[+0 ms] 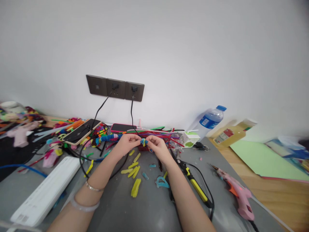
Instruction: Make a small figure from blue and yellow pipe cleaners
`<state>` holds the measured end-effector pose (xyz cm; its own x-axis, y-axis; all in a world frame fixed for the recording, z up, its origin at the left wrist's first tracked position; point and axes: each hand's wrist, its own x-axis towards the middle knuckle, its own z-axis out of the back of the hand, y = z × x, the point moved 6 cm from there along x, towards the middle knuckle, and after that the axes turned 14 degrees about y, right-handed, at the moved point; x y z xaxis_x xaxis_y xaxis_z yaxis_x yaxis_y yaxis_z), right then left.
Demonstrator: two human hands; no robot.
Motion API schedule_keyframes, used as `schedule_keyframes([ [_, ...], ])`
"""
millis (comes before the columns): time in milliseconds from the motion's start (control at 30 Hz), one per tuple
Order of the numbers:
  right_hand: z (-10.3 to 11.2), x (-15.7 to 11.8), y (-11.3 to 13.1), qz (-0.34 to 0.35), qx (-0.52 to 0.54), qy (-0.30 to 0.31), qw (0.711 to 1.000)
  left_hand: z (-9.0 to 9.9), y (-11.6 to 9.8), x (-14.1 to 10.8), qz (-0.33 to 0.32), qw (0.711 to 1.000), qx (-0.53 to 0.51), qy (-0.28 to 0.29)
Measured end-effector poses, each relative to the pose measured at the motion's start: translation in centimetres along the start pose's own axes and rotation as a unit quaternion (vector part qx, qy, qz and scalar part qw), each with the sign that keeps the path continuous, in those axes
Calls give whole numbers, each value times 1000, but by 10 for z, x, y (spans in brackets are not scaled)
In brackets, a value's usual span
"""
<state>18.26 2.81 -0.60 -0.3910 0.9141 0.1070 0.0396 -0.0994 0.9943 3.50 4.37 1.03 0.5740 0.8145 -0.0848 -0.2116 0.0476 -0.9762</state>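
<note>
My left hand and my right hand meet over the middle of the grey table. Between their fingertips they pinch a small blue and yellow fuzzy piece, which looks made of pipe cleaner. Its exact shape is too small to make out. Just below the hands lie several short yellow pipe cleaner pieces. A bent light-blue piece rests near my right forearm, with small blue bits beside it. Behind my hands is a pile of coloured pipe cleaners.
On the right are a pink glue gun, yellow-handled pliers, a water bottle and a yellowish bottle. A white power strip and a phone lie left. Black cords run from wall sockets.
</note>
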Motion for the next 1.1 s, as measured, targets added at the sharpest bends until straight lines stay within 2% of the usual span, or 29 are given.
schedule_keyframes([
  [1100,-1,0,1,-4,1,-1,1000,0,0,-1,1,1000,-6,-6],
])
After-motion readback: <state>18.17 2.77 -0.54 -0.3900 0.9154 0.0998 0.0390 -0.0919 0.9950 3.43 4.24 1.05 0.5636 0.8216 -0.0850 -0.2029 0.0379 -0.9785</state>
